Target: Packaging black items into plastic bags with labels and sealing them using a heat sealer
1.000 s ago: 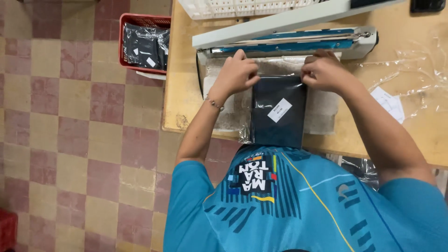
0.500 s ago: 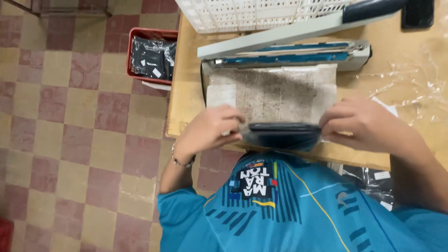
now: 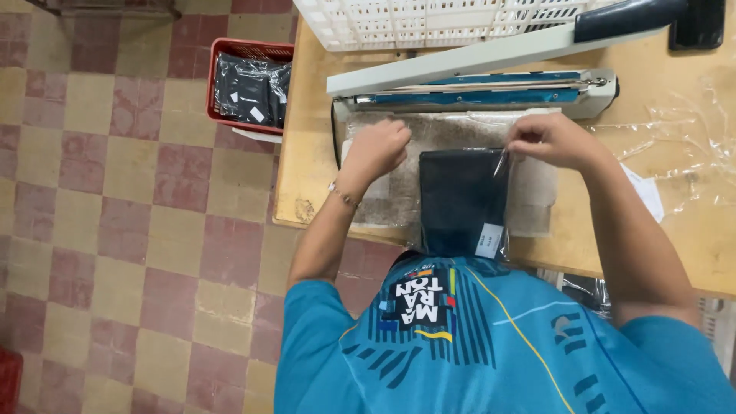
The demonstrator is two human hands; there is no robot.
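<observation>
Below the heat sealer [image 3: 475, 80], the dark bagged garment [image 3: 460, 201] now lies flat; right hand [image 3: 548, 138] pinches its corner, left hand [image 3: 377, 147] curls empty beside it, red crate [image 3: 247, 52] leftward

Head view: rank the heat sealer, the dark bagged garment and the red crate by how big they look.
1. Heat sealer, longest, spanning most of the table's width.
2. Dark bagged garment, at the right hand.
3. Red crate, though it sits lower on the floor, farther from the camera, so this is unsure.

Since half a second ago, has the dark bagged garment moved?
Yes. The bagged garment now lies flat on the mat, farther in toward the sealer, no longer bunched at the table edge.
</observation>
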